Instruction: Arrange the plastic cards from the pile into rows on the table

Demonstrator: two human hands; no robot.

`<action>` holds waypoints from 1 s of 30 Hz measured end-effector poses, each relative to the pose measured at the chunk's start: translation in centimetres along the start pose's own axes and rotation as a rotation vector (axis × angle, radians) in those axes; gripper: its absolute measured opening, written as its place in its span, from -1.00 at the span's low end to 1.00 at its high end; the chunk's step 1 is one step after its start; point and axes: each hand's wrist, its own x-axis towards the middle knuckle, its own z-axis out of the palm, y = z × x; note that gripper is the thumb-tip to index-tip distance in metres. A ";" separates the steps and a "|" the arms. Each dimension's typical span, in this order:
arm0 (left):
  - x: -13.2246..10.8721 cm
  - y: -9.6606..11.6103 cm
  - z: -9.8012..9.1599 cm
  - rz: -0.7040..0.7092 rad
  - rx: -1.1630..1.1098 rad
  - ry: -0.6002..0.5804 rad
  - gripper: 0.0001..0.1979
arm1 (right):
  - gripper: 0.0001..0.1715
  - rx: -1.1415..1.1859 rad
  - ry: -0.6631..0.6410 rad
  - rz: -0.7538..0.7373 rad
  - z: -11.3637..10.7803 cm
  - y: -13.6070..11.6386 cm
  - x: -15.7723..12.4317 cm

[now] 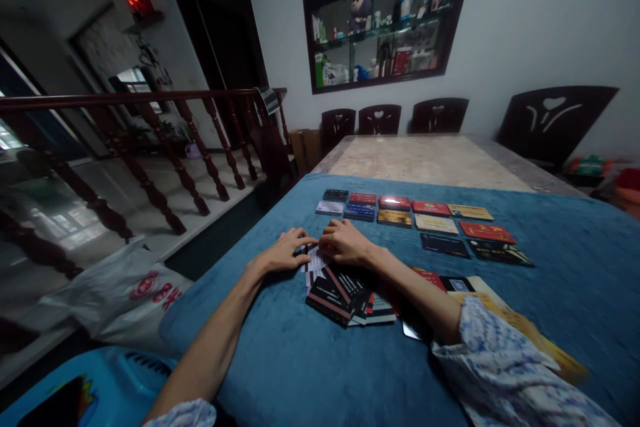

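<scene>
My left hand (286,251) rests at the left edge of a loose pile of cards, thumb and forefinger stretched apart beside a white card (315,257). Close against it, my right hand (345,241) is closed, fingers curled down over the upper end of the pile; a bit of red shows under them. Most of what those fingers grip is hidden. Black cards with a pinkish stripe (329,300) fan out below my hands. Beyond them, small card stacks stand in rows, among them a dark blue stack (360,211), a gold stack (395,218) and a red stack (487,232).
A blue cloth (280,360) covers the near part of the table. Under and beside my right forearm lie more cards and a yellow sheet (530,333). At lower left are a blue plastic seat (115,380) and a white plastic bag (120,287). Dark chairs (440,115) stand behind the table.
</scene>
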 end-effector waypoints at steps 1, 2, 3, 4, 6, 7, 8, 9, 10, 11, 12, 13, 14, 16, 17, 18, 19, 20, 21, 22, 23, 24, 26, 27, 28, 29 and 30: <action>-0.1 0.1 -0.1 -0.011 0.008 0.000 -0.59 | -0.79 0.002 -0.009 -0.003 0.0 -0.1 0.0; -0.1 0.1 -0.2 -0.022 0.015 0.000 -0.59 | -0.79 0.004 -0.020 -0.006 0.0 -0.3 0.0; -0.2 0.2 -0.2 -0.030 0.021 0.001 -0.60 | -0.78 0.005 -0.029 -0.007 0.0 -0.4 0.0; -0.2 0.2 -0.2 -0.036 0.027 0.004 -0.61 | -0.74 0.006 -0.038 -0.007 0.1 -0.5 0.0; -0.2 0.3 -0.2 -0.037 0.033 0.021 -0.64 | -0.59 0.003 -0.058 0.002 0.1 -0.8 -0.1; -0.2 0.4 -0.1 -0.032 0.032 0.031 -0.65 | -0.51 0.000 -0.068 0.009 0.0 -0.9 -0.1; -0.1 0.5 0.0 -0.026 0.030 0.042 -0.64 | -0.45 -0.003 -0.077 0.018 0.0 -1.0 -0.1; 0.0 0.5 0.0 -0.022 0.026 0.050 -0.62 | -0.40 -0.005 -0.085 0.027 0.0 -1.1 -0.1; 0.0 0.6 0.1 -0.020 0.021 0.055 -0.60 | -0.37 -0.006 -0.094 0.037 -0.1 -1.3 -0.1; 0.1 0.6 0.1 -0.020 0.015 0.055 -0.58 | -0.35 -0.007 -0.101 0.047 -0.2 -1.4 -0.1; 0.2 0.6 0.1 -0.022 0.011 0.052 -0.58 | -0.34 -0.010 -0.108 0.056 -0.3 -1.5 0.0; 0.2 0.6 0.1 -0.026 0.008 0.047 -0.58 | -0.32 -0.015 -0.113 0.063 -0.3 -1.7 0.0; 0.2 0.6 0.0 -0.032 0.006 0.040 -0.59 | -0.31 -0.020 -0.114 0.068 -0.4 -1.8 0.0; 0.2 0.5 -0.1 -0.043 0.004 0.023 -0.60 | -0.29 -0.031 -0.109 0.079 -0.3 -2.0 0.1; 0.2 0.5 -0.1 -0.045 0.005 0.016 -0.60 | -0.29 -0.033 -0.106 0.084 -0.3 -2.1 0.2; 0.2 0.5 -0.1 -0.044 0.006 0.012 -0.60 | -0.29 -0.033 -0.104 0.090 -0.2 -2.1 0.2; 0.2 0.4 -0.1 -0.042 0.009 0.010 -0.59 | -0.30 -0.031 -0.102 0.093 -0.2 -2.2 0.2; 0.2 0.4 -0.1 -0.041 0.013 0.012 -0.59 | -0.31 -0.030 -0.100 0.093 -0.2 -2.2 0.3; 0.2 0.3 0.0 -0.041 0.018 0.019 -0.60 | -0.33 -0.031 -0.098 0.089 -0.1 -2.2 0.3; 0.2 0.3 0.1 -0.044 0.022 0.029 -0.60 | -0.35 -0.034 -0.096 0.082 -0.2 -2.2 0.3; 0.3 0.2 0.1 -0.048 0.022 0.039 -0.60 | -0.38 -0.039 -0.095 0.072 -0.2 -2.2 0.4; 0.3 0.0 0.1 -0.052 0.017 0.050 -0.60 | -0.40 -0.047 -0.093 0.060 -0.2 -2.2 0.4; 0.2 -0.3 0.1 -0.059 -0.005 0.069 -0.59 | -0.44 -0.071 -0.086 0.032 -0.3 -2.2 0.5; 0.2 -0.5 0.0 -0.064 -0.020 0.074 -0.59 | -0.46 -0.085 -0.079 0.017 -0.4 -2.1 0.5; 0.2 -0.7 -0.1 -0.071 -0.037 0.081 -0.59 | -0.49 -0.100 -0.070 0.002 -0.3 -2.1 0.5; 0.1 -0.9 -0.2 -0.083 -0.051 0.089 -0.59 | -0.52 -0.115 -0.058 -0.011 -0.3 -2.1 0.5; 0.0 -1.1 -0.4 -0.099 -0.063 0.098 -0.58 | -0.56 -0.129 -0.045 -0.020 -0.2 -2.0 0.5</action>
